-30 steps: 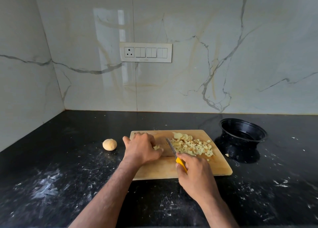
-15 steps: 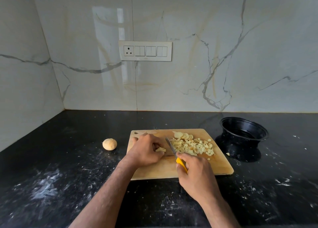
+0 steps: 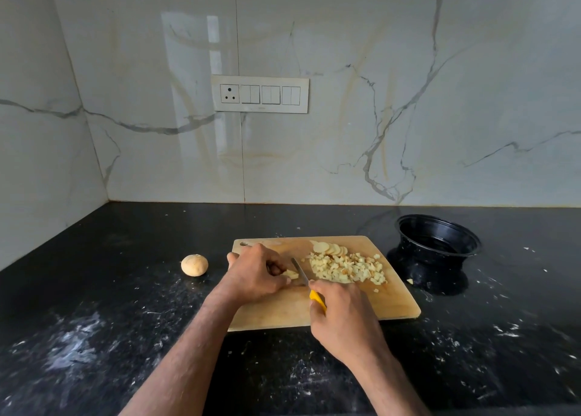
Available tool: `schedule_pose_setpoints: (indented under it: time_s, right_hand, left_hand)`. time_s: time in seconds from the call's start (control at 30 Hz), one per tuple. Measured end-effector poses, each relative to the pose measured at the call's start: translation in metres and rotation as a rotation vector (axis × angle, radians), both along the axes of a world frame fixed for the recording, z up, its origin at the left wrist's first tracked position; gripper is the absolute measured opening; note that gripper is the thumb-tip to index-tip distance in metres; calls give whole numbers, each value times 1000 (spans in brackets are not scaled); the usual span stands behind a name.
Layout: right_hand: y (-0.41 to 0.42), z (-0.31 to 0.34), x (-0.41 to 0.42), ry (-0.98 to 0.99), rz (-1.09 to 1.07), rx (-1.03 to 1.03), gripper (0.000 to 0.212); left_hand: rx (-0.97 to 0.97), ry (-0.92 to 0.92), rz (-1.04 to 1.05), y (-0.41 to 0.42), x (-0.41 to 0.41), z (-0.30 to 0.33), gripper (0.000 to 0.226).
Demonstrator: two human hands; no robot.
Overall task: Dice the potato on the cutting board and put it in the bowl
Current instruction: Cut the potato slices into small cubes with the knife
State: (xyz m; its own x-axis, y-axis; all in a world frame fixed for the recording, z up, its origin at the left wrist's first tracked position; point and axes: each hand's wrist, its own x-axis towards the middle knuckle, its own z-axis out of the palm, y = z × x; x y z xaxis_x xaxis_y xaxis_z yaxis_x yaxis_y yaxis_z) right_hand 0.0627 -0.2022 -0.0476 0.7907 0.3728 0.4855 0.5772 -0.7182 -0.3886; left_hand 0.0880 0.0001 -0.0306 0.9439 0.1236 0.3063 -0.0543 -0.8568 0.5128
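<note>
A wooden cutting board (image 3: 361,310) lies on the black counter. A pile of diced potato (image 3: 347,268) covers its right half, with a few round slices (image 3: 328,248) behind it. My left hand (image 3: 256,272) curls its fingers around small potato pieces (image 3: 291,274) on the board's left half. My right hand (image 3: 344,316) grips a yellow-handled knife (image 3: 317,299); its blade (image 3: 300,271) slants up just right of my left fingertips. The black bowl (image 3: 438,238) stands right of the board and looks empty.
A whole unpeeled potato (image 3: 194,265) sits on the counter left of the board. A loose potato bit (image 3: 409,281) lies between board and bowl. White smears and specks mark the counter. A switch panel (image 3: 260,94) is on the marble wall.
My left hand has slid slightly back toward me along the board, keeping the potato pieces under its fingers. The knife stays beside them with its blade barely shifted.
</note>
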Motion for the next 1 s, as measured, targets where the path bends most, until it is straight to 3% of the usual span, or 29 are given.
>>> schedule_pose_setpoints:
  time_s: [1.0]
  right_hand:
    - [-2, -3, -8, 10, 30, 6, 39]
  left_hand:
    - [-66, -39, 130, -13, 1, -3, 7]
